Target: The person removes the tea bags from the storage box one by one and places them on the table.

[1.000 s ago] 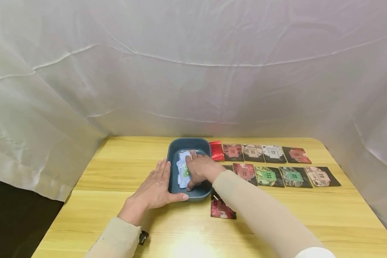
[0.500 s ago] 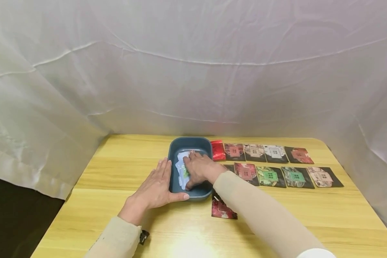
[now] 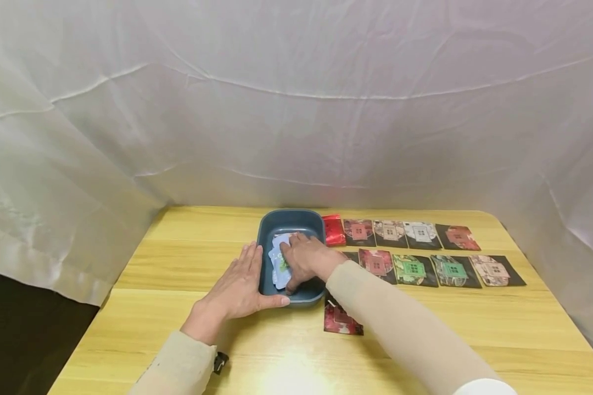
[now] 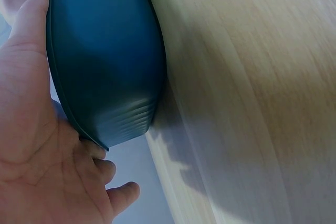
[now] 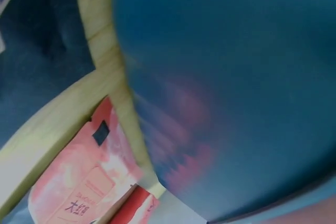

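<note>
A dark blue plastic bin [image 3: 290,216] stands at the table's back middle. My left hand [image 3: 237,282] lies along its left side with the fingers straight and the thumb across the near rim. In the left wrist view the palm [image 4: 47,156] faces the bin's outer wall [image 4: 105,40]. My right hand [image 3: 306,259] reaches down inside, its fingers and thumb curled over several flat pale blue packets [image 3: 279,263] with green print. The hand covers their right part. In the right wrist view the bin's wall [image 5: 226,77] hides the fingers.
Right of the bin stand two rows of dark printed sachets [image 3: 412,269], beginning with a shiny red packet [image 3: 334,230] against its side. Another sachet [image 3: 343,321] lies near the bin's front right corner, partly under the right sleeve [image 3: 400,318]. A pale curtain [image 3: 296,137] hangs behind the table.
The pale packets under my right hand have shifted slightly, and the print showing on them differs. The left hand stays at the bin's side.
</note>
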`<action>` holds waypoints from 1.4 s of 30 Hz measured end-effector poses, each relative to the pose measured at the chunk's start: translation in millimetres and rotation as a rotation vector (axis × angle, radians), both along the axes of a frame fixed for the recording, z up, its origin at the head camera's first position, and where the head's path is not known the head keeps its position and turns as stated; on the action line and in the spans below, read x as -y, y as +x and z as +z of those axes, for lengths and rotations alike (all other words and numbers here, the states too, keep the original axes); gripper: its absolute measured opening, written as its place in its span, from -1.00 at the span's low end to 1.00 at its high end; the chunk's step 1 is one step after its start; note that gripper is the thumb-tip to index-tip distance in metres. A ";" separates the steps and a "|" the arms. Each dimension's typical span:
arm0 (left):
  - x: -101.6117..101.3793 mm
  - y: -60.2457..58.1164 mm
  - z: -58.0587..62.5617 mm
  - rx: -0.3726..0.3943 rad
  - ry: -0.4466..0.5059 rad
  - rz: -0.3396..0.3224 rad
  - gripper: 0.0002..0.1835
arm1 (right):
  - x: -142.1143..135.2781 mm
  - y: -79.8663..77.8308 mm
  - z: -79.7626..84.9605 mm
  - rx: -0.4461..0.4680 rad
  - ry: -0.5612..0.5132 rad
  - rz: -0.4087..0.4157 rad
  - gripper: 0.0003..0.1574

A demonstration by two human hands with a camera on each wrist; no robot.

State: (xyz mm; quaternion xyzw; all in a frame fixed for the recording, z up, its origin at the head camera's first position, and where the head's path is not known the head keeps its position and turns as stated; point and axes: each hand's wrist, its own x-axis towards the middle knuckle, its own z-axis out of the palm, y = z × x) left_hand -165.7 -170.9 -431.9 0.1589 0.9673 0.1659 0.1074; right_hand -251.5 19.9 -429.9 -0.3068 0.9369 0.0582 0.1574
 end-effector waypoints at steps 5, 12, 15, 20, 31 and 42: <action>-0.6 0.2 -0.2 0.005 0.001 0.001 0.52 | -4.8 -0.1 -0.6 -0.067 -0.079 0.010 0.43; -0.9 -0.7 -0.2 0.021 0.007 0.018 0.49 | -20.1 8.1 10.6 -0.185 -0.235 0.008 0.31; -1.5 -0.1 0.6 0.022 0.011 0.019 0.51 | -34.0 16.0 18.2 -0.213 -0.269 -0.010 0.35; -1.2 1.2 0.6 0.030 0.014 0.035 0.53 | -62.9 32.5 27.8 -0.235 -0.317 -0.037 0.43; 0.0 -0.4 -1.1 0.006 0.026 0.041 0.56 | -146.4 76.3 22.9 -0.399 -0.419 -0.031 0.42; -0.4 0.6 -0.1 0.005 0.026 0.035 0.56 | -203.5 135.4 -12.9 -0.374 -0.353 -0.129 0.44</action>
